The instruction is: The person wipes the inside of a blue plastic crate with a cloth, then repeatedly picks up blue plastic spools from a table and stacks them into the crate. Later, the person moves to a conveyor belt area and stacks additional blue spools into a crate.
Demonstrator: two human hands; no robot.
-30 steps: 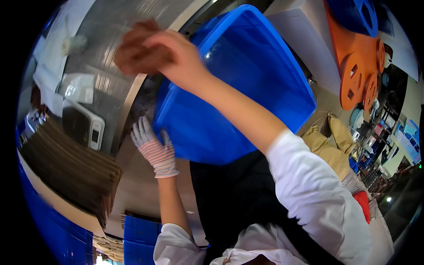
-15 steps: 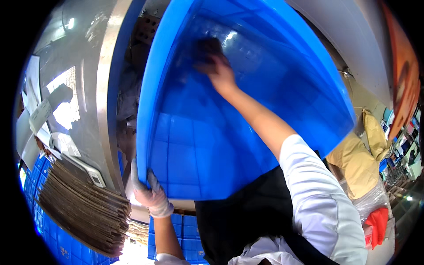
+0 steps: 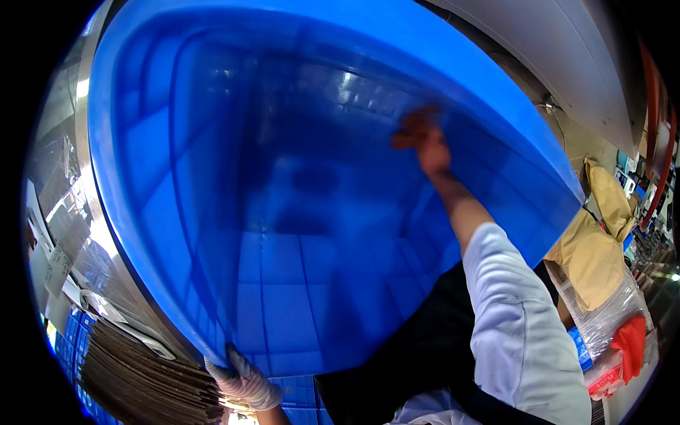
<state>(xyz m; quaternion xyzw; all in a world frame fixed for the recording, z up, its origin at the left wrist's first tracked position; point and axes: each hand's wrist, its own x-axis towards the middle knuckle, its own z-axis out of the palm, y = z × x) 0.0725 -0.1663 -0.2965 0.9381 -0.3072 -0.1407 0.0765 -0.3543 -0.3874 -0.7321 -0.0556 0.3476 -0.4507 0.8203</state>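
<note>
A big blue plastic tub fills the middle, tilted so that its inside faces me. My left hand, in a pale glove with grey fingertips, grips the tub's near left rim, with its fingers wrapped over the edge. Inside the tub, on the far right, my right hand is against or close to the inner wall. It is closed on a brown, rag-like piece, smeared by motion. Whether that hand wears a glove is hard to tell. The black apron on my front meets the tub's near edge.
A stack of brown cardboard sheets stands at the lower left, beside a shiny metal panel. On the right lie tan paper sacks, clear plastic wrap and a red bag. A large pale curved surface hangs at the upper right.
The tub has swung leftward and opened wider toward me. My right hand has moved right and slightly down inside it with the brown rag-like piece. My left hand has sunk lower, still on the rim.
</note>
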